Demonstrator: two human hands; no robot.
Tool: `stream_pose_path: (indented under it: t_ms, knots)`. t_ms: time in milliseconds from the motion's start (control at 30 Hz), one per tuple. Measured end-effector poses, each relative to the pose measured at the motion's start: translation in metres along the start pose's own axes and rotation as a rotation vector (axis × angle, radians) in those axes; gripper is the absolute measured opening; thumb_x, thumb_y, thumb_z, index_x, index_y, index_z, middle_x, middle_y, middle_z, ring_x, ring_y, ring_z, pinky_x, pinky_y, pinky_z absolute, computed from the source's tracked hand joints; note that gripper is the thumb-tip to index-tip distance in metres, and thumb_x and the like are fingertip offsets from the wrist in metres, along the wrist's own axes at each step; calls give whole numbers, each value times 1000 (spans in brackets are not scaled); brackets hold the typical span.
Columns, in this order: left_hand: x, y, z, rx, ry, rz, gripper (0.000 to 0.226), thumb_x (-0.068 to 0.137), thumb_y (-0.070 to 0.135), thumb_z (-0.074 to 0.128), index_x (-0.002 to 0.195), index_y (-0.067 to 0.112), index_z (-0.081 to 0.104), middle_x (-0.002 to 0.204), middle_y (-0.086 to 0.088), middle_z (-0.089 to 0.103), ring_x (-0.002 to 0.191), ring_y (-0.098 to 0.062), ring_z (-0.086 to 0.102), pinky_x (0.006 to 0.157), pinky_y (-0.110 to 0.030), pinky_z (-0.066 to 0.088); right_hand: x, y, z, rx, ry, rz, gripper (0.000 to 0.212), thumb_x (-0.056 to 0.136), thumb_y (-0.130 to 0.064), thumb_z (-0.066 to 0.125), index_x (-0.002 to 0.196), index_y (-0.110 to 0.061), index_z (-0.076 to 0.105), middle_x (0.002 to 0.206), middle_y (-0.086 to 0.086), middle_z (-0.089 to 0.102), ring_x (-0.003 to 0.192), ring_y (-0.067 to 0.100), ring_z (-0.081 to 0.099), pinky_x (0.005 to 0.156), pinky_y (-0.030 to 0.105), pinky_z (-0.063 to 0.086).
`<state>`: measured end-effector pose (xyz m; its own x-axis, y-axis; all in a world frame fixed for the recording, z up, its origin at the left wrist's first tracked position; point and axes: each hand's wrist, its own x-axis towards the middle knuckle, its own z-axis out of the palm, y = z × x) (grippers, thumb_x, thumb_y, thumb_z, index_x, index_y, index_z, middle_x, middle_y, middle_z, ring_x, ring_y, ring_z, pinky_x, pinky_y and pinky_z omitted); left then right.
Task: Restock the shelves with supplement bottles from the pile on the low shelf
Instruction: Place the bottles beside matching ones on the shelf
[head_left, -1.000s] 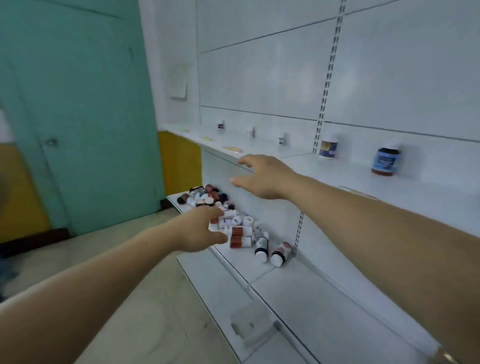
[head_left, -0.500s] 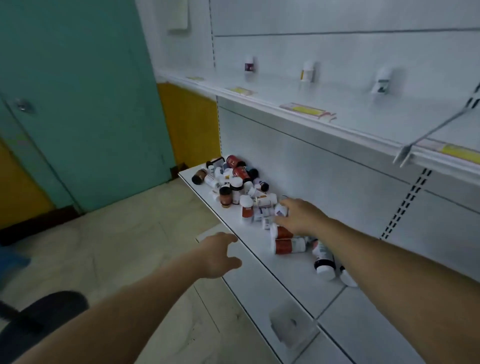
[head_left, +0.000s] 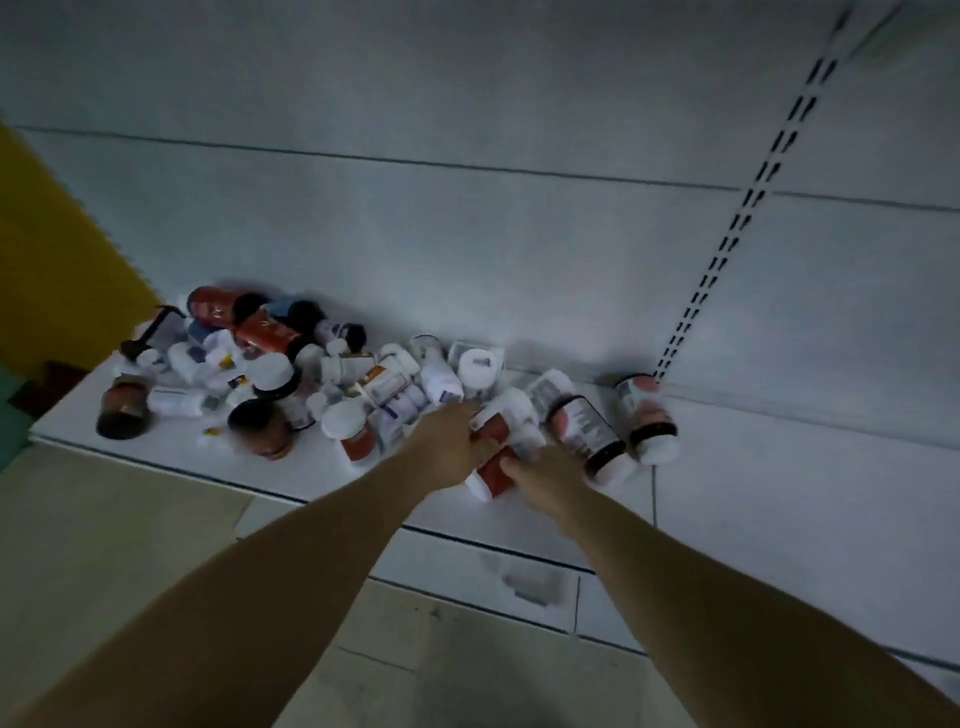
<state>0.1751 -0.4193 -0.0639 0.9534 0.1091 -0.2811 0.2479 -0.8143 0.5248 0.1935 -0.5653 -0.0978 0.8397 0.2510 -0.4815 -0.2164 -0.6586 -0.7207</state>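
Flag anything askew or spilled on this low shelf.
The supplement bottles lie in a jumbled heap on the low shelf, most tipped on their sides. Nothing looks leaked or broken, though the frame is dim and blurred.

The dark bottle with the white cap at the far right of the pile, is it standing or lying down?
Lying down: the dark bottle with the white cap rests on its side on the white low shelf, cap toward the camera.

White slotted back panel, yellow wall (left), beige floor.
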Motion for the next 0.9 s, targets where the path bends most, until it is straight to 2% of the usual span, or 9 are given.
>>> stream_pose_path:
  t_ms: [100, 200, 267, 367, 500, 567, 633, 767, 900]
  knots:
    - [18, -16, 14, 21, -33, 46, 54, 77, 35, 71, 124, 19, 51, 118, -3, 59, 110, -26, 55, 82, -28, 40, 15, 6, 19, 215, 90, 118, 16, 94, -26, 53, 101, -13, 59, 97, 8, 58, 89, 22, 55, 82, 35, 48]
    - [27, -22, 19, -52, -9, 70, 53, 78, 28, 70, 126, 20, 50, 112, -1, 59, 102, -22, 56, 76, -25, 37, 29, 4, 30, 392, 184, 227, 25, 90, -21, 59, 113, -9, 60, 102, 9, 61, 97, 26, 59, 86, 36, 49]
    - [27, -22, 15, -160, -14, 37, 47, 79, 25, 68, 123, 19, 53, 107, 0, 59, 96, -22, 56, 76, -29, 43, 31, 2, 31, 510, 207, 267, 29, 88, -18, 63, 112, -3, 60, 111, 15, 64, 102, 29, 62, 87, 38, 51]
    - [13, -22, 0, -530, -77, -59, 29, 82, 15, 65, 111, 14, 60, 104, -11, 65, 98, -28, 61, 84, -40, 52, 14, 2, 22, 761, 233, 254, 15, 85, -13, 65, 98, -9, 60, 107, 15, 67, 95, 30, 65, 86, 44, 54]
    - [-26, -12, -27, -1104, -273, -116, 30, 87, 3, 57, 116, 9, 58, 110, -14, 66, 95, -24, 66, 75, -32, 55, -41, -1, -3, 1112, 158, 105, 8, 87, -10, 57, 89, -11, 65, 78, 9, 70, 68, 21, 69, 61, 35, 56]
    - [-48, -2, -41, -1278, -331, -74, 34, 85, -3, 52, 116, 10, 58, 103, -13, 68, 91, -26, 67, 74, -37, 56, -75, -5, -18, 1292, 148, 53, 13, 89, -10, 52, 95, -8, 64, 73, 9, 67, 65, 21, 66, 62, 34, 54]
    - [-71, 11, -53, -1356, -406, -2, 47, 82, -8, 44, 123, 11, 54, 103, -15, 65, 94, -30, 63, 78, -43, 54, -110, -9, -32, 1433, 115, -21, 27, 90, -14, 47, 111, -3, 60, 84, 15, 65, 74, 26, 64, 69, 38, 54]
    - [-117, 52, -69, -1401, -561, 110, 63, 64, -4, 44, 124, 14, 52, 106, -17, 64, 95, -34, 61, 77, -45, 54, -184, -21, -63, 1419, 104, -175, 46, 82, -38, 57, 117, -9, 59, 93, 14, 66, 75, 22, 63, 67, 34, 54]
    - [-162, 108, -67, -1429, -660, 155, 53, 68, 5, 45, 121, 12, 53, 104, -18, 65, 90, -33, 63, 74, -44, 55, -253, -17, -103, 1234, 314, -275, 36, 80, -27, 61, 113, -14, 58, 95, 9, 69, 81, 20, 67, 67, 32, 53]
